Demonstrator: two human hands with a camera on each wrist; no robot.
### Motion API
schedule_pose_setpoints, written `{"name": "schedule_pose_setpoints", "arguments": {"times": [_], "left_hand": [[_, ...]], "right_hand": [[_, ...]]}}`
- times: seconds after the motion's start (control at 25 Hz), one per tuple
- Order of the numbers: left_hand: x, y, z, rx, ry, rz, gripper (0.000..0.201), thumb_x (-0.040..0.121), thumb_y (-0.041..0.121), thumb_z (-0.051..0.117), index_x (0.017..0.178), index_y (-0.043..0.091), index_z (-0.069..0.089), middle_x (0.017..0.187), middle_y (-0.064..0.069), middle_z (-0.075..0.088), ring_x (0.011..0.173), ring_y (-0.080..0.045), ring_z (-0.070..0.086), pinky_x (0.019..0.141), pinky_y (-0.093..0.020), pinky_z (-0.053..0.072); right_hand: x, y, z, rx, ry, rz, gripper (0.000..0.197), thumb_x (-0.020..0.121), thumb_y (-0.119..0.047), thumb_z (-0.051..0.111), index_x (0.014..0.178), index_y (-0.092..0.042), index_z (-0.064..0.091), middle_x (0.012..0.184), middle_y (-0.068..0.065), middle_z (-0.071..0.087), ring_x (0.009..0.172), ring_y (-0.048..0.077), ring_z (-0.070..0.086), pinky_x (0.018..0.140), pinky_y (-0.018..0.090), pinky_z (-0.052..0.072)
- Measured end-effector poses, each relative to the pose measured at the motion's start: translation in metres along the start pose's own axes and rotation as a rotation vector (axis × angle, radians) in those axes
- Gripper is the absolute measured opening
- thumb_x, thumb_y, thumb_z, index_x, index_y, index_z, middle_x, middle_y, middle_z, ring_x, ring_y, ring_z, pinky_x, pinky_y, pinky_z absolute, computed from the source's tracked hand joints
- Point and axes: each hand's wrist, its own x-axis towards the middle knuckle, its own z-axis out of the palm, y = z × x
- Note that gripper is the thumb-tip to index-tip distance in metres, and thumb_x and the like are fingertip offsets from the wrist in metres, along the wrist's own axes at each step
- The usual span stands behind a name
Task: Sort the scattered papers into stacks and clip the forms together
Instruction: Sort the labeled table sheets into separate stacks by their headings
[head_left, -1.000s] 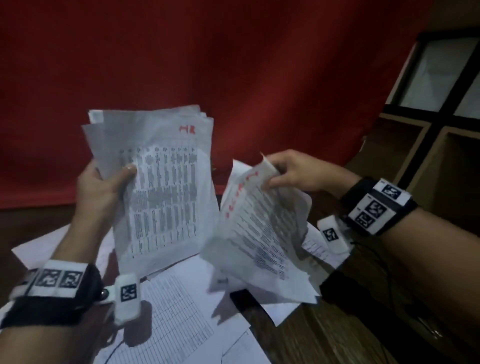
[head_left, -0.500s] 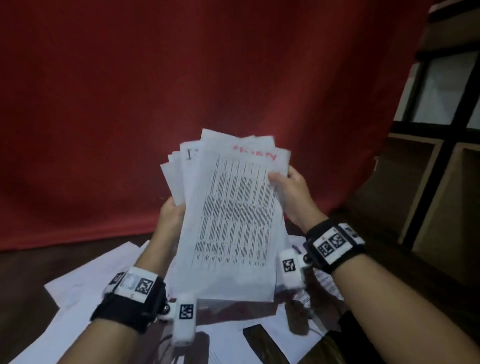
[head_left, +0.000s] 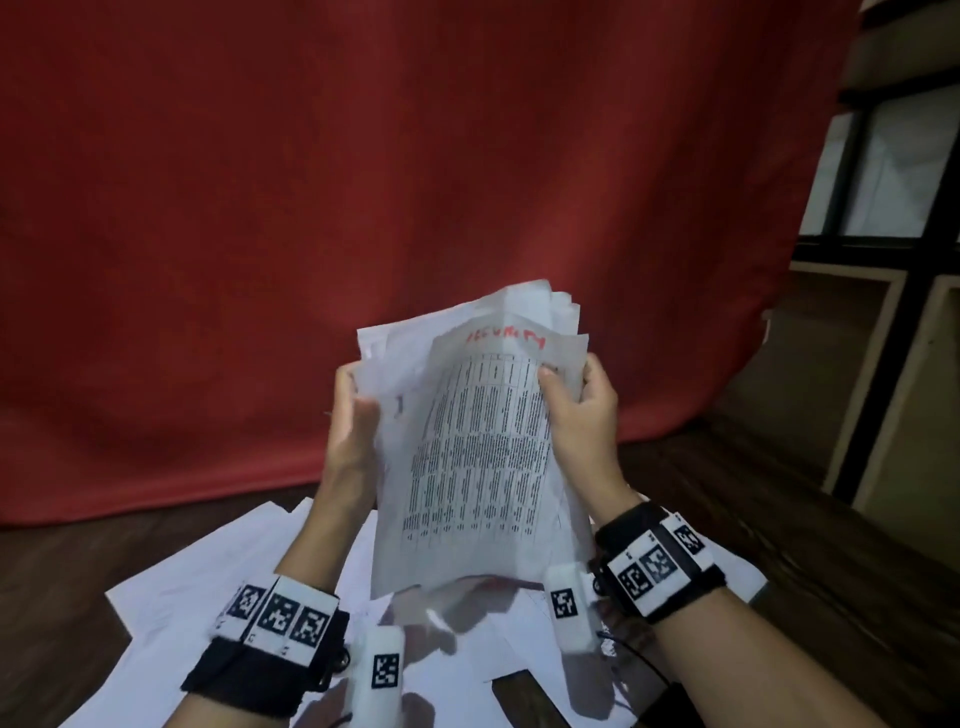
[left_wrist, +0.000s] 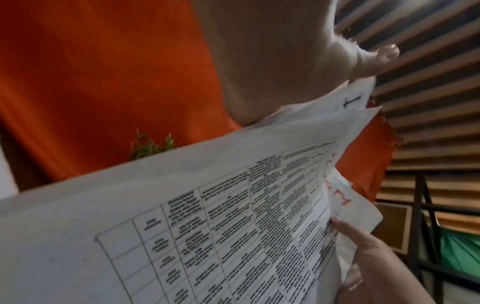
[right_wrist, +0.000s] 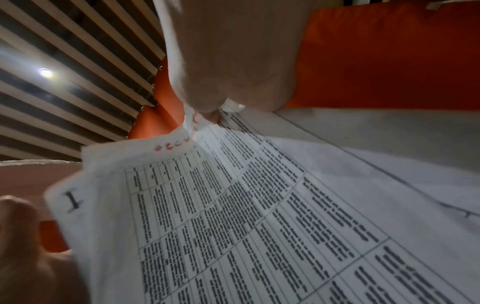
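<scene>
Sheaf (head_left: 483, 447): several printed sheets, edges uneven, held upright in the air above the near part of the surface (head_left: 779, 525), between both hands. Front sheet carries a dense table of black text and a red handwritten word along its top edge; a sheet behind it shows a black "I" mark (left_wrist: 351, 99) near its upper left corner.

Left hand (head_left: 350, 415): at the sheaf's left edge, palm against the sheets. How far the fingers curl behind the paper cannot be told.

Right hand (head_left: 582, 410): closed on the sheaf's upper right edge, thumb on the front sheet, fingers behind.

Loose papers (head_left: 218, 571): white sheets, overlapping, spread flat over the near-left part of the surface, under the forearms; one more sheet shows at the near right, behind the right wrist.

Surface: dark wood, grain visible.

Curtain (head_left: 415, 182): red cloth, hanging behind the far edge of the surface.

Shelf (head_left: 883, 338): pale open compartments with dark frame, to the right.
</scene>
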Motion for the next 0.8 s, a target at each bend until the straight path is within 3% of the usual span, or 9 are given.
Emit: {"name": "schedule_pose_setpoints", "arguments": {"times": [0.12,0.24,0.32,0.44,0.56,0.6,0.68,0.76,0.8], "left_hand": [[-0.010,-0.016,-0.004,0.060,0.090,-0.009,0.100,0.054,0.099,0.074,0.120,0.027,0.051,0.108,0.007,0.066,0.091,-0.003,0.070,0.082,-0.030,0.062],[-0.009,-0.034,-0.007,0.239,0.092,-0.030,0.063,0.074,0.067,0.079,0.120,0.032,0.053,0.121,0.004,0.071,0.108,-0.007,0.073,0.104,-0.048,0.060],[-0.001,-0.036,-0.005,0.237,0.095,-0.063,0.055,0.078,0.059,0.079,0.118,0.032,0.054,0.122,0.002,0.072,0.111,-0.011,0.073,0.105,-0.049,0.059],[0.011,-0.035,0.011,0.253,0.106,-0.014,0.032,0.094,0.035,0.079,0.116,0.035,0.057,0.121,0.001,0.074,0.110,-0.014,0.074,0.101,-0.045,0.061],[0.019,-0.029,0.021,0.183,0.259,0.075,0.027,0.099,0.014,0.077,0.111,0.029,0.059,0.108,0.002,0.074,0.093,-0.011,0.074,0.086,-0.037,0.062],[0.020,-0.032,0.017,0.103,0.247,0.022,0.027,0.098,0.014,0.079,0.114,0.024,0.059,0.107,0.001,0.075,0.091,-0.011,0.075,0.083,-0.034,0.064],[0.014,-0.040,0.007,0.019,0.075,-0.176,0.036,0.090,0.022,0.086,0.121,0.017,0.067,0.110,-0.003,0.082,0.094,-0.015,0.080,0.085,-0.035,0.066],[0.005,-0.051,-0.005,0.208,-0.070,-0.292,0.037,0.080,0.033,0.093,0.109,0.018,0.078,0.099,0.004,0.085,0.088,-0.010,0.081,0.084,-0.037,0.066],[0.005,-0.055,-0.010,0.263,-0.044,-0.293,0.028,0.078,0.033,0.091,0.100,0.019,0.079,0.089,0.009,0.085,0.079,-0.005,0.080,0.079,-0.033,0.064]], "right_hand": [[-0.010,0.011,-0.008,0.093,-0.033,0.088,0.029,0.096,-0.008,0.071,0.119,-0.019,0.056,0.114,0.008,0.072,0.099,0.018,0.073,0.086,0.040,0.060],[-0.015,0.023,-0.020,0.339,-0.124,0.231,0.066,0.096,-0.014,0.073,0.148,-0.035,0.037,0.140,0.011,0.060,0.124,0.025,0.067,0.103,0.044,0.056],[-0.012,0.027,-0.025,0.382,-0.170,0.313,0.062,0.101,-0.015,0.065,0.153,-0.029,0.035,0.142,0.013,0.060,0.129,0.029,0.065,0.106,0.047,0.053],[-0.009,0.027,-0.022,0.410,-0.163,0.357,0.035,0.103,-0.003,0.056,0.135,-0.017,0.049,0.124,0.007,0.073,0.122,0.033,0.068,0.096,0.039,0.057],[-0.005,0.021,-0.019,0.405,-0.094,0.311,0.030,0.100,0.008,0.054,0.116,-0.017,0.056,0.101,-0.003,0.079,0.100,0.019,0.074,0.085,0.032,0.061],[-0.006,0.021,-0.021,0.390,-0.102,0.325,0.030,0.099,0.009,0.054,0.115,-0.017,0.059,0.099,-0.003,0.080,0.097,0.018,0.075,0.086,0.033,0.062],[-0.009,0.029,-0.026,0.258,-0.168,0.416,0.026,0.099,0.006,0.057,0.115,-0.014,0.065,0.103,0.000,0.080,0.100,0.023,0.075,0.094,0.041,0.060],[-0.007,0.040,-0.036,0.092,-0.291,0.506,0.026,0.098,0.004,0.058,0.116,-0.012,0.069,0.111,0.005,0.078,0.105,0.026,0.073,0.102,0.048,0.055],[-0.002,0.046,-0.045,0.014,-0.355,0.527,0.028,0.097,0.004,0.057,0.119,-0.010,0.068,0.115,0.007,0.076,0.108,0.026,0.071,0.102,0.047,0.054]]}}
